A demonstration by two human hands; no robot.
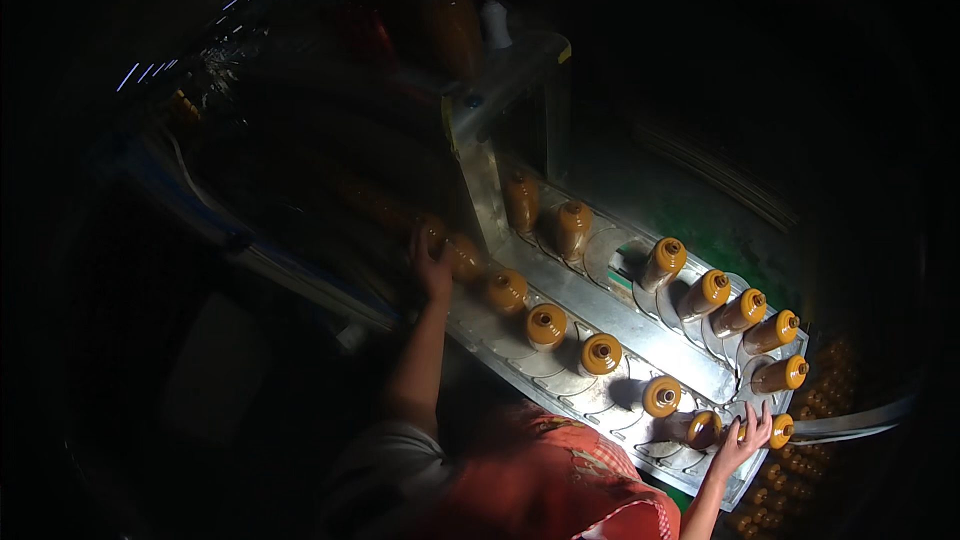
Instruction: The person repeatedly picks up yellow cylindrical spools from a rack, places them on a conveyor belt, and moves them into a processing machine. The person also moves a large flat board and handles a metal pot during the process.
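Note:
Mustard-yellow bottles with narrow necks stand in a loop on round holders along a metal conveyor (640,310). My right hand (745,443) is at the near right end, its fingers curved round a bottle (781,430) whose body they partly cover. Left of that hand, another bottle (704,429) shows a dark round patch on top. My left hand (431,265) reaches up the shadowed left side, fingers around a dim bottle (433,227). Beside it stands a second bottle (465,258). Deep shadow hides much of the left grip.
A metal housing (505,90) spans the conveyor's far part, with a white bottle (495,23) on top. Many small yellow-brown pieces (825,400) lie beyond the right end. Pale curved strips (850,427) stick out there. My red apron (560,480) is close to the near edge.

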